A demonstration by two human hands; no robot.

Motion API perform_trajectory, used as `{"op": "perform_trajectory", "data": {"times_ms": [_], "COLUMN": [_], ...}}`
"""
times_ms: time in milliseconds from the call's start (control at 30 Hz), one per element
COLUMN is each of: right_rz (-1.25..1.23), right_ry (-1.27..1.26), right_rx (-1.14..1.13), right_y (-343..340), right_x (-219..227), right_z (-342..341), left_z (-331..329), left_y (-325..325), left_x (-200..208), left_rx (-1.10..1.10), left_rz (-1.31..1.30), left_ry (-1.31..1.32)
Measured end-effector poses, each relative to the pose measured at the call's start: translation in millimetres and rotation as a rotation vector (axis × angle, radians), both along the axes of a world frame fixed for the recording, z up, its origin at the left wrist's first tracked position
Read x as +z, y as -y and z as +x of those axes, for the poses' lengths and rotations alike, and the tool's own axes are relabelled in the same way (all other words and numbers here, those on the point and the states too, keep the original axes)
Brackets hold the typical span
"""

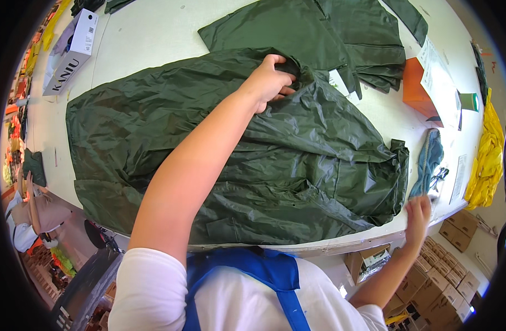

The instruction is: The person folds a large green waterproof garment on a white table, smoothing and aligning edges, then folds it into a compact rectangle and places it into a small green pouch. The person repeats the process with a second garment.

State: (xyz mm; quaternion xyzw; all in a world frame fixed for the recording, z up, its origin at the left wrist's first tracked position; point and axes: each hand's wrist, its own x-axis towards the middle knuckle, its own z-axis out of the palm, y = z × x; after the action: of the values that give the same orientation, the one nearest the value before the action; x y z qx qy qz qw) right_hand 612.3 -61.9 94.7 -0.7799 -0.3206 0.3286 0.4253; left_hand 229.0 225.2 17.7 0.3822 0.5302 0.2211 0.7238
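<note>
A pair of dark green, shiny rain trousers (264, 187) lies spread and wrinkled over the table in front of me, its gathered end at the right. My left hand (272, 85) reaches across it to the far edge, fingers curled into a bunched fold of the fabric. Off the near right corner of the trousers, my right hand (418, 212) is closed in a loose fist by the table's edge. Whatever it may hold does not show. A blue cloth (427, 163) lies just beyond that hand, with small dark scissors-like handles (440, 175) beside it.
More dark green garments (341, 41) lie at the far side. An orange box with white paper (421, 91) and a green-and-white roll (469, 102) stand right. Yellow material (484, 154) hangs at the right edge. A white carton (73, 52) sits far left; another person (29, 212) works left.
</note>
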Motion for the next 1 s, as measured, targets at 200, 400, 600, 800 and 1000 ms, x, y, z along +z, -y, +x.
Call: {"op": "perform_trajectory", "data": {"times_ms": [200,400,600,800,1000], "right_rz": [0.346,0.115,-0.085,-0.102,-0.049], "right_ry": [0.255,0.549,-0.183,-0.366,-0.398], "right_rx": [0.532,0.637,0.694,0.675,0.655], "right_y": [-231,-285,-295,-290,-280], "right_x": [-44,-78,-59,-51,-45], "right_z": [-214,-235,-215,-212,-211], "left_z": [-8,-16,-34,-42,-24], "left_y": [7,5,-31,-25,15], "left_x": [10,-11,-6,0,13], "left_rx": [-0.011,0.022,-0.435,-0.210,-0.010], "left_rz": [-0.056,1.001,0.826,0.980,1.331], "left_ry": [0.108,-0.600,-0.641,-0.492,-0.728]}}
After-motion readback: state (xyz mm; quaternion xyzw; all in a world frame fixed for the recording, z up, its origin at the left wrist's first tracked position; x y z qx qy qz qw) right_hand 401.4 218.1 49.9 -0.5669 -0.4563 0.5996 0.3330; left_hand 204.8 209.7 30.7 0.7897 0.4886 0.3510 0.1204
